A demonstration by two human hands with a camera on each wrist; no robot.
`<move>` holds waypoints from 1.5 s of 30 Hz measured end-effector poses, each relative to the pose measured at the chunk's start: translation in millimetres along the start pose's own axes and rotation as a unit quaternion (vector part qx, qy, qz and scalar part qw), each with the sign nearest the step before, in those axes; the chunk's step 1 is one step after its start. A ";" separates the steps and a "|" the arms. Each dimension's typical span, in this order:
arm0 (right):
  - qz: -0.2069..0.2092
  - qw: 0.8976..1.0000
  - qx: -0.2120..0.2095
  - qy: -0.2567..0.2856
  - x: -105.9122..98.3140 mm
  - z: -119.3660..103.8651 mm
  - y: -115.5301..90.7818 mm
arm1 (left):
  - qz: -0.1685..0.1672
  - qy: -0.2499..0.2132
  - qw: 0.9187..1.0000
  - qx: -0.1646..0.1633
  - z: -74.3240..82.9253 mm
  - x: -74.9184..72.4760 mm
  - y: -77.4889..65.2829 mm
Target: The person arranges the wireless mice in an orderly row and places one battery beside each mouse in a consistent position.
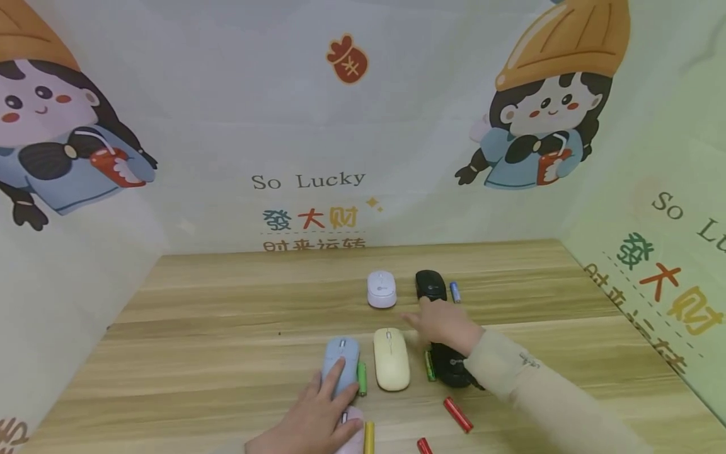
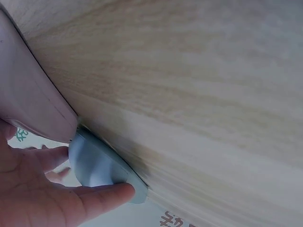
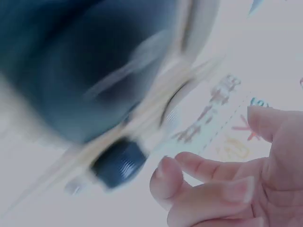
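Observation:
My left hand [image 1: 317,413] rests with spread, straight fingers on the blue mouse [image 1: 342,353]. Under that hand is a pale pink mouse [image 1: 353,435], partly covered; in the left wrist view, fingertips touch the blue mouse [image 2: 102,165] beside the pink mouse [image 2: 33,80]. My right hand [image 1: 448,323] hovers between the far black mouse [image 1: 431,284] and a nearer black mouse [image 1: 450,369], partly hidden by the arm. In the right wrist view, the right hand [image 3: 227,184] has loosely bent fingers, thumb apart, with nothing held.
Between the hands lies a yellow mouse [image 1: 391,359], with a white mouse [image 1: 382,290] behind it. Loose batteries lie about: blue [image 1: 455,292], green [image 1: 362,379], another green [image 1: 430,366], yellow [image 1: 370,436], red [image 1: 457,414] and another red [image 1: 424,446]. Printed cloth [image 1: 227,126] walls the table.

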State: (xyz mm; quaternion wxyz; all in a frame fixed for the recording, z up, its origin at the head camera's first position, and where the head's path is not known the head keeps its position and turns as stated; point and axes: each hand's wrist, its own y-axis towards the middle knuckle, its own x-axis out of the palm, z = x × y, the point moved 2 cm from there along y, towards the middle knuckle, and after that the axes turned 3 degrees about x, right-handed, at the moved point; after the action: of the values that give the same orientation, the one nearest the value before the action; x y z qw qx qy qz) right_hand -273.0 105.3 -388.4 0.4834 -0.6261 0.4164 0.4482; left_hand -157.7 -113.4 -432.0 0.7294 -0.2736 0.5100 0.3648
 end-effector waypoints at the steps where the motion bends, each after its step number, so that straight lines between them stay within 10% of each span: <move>1: 0.006 1.000 0.001 -0.005 -1.0 7.4 -3.3 | -0.001 -0.001 1.000 0.001 -0.2 0.1 -0.2; 8: 0.011 1.000 -0.007 0.009 10.5 38.8 -31.9 | -0.003 0.018 1.000 -0.006 0.7 -4.0 0.8; 17: -0.005 0.998 -0.012 0.055 24.7 46.0 -46.4 | 0.107 0.052 0.991 -0.057 2.3 -18.0 22.6; 28: -0.018 0.998 -0.003 0.067 25.8 44.7 -48.6 | 0.070 0.017 0.988 -0.139 -10.4 -17.3 53.5; 37: -0.014 0.996 -0.004 0.083 25.8 50.0 -48.6 | 0.113 0.029 0.985 -0.126 -11.7 -19.3 62.3; 45: -0.022 0.994 -0.001 0.103 26.5 52.4 -48.9 | 0.145 0.014 0.977 -0.157 -60.9 -44.7 103.5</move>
State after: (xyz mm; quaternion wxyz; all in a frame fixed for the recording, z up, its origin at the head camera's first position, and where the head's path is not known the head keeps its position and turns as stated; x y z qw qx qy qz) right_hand -228.0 163.4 -409.4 0.4473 -0.6783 0.4495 0.3712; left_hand -284.3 -111.2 -412.7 0.6098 -0.3128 0.4909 0.5379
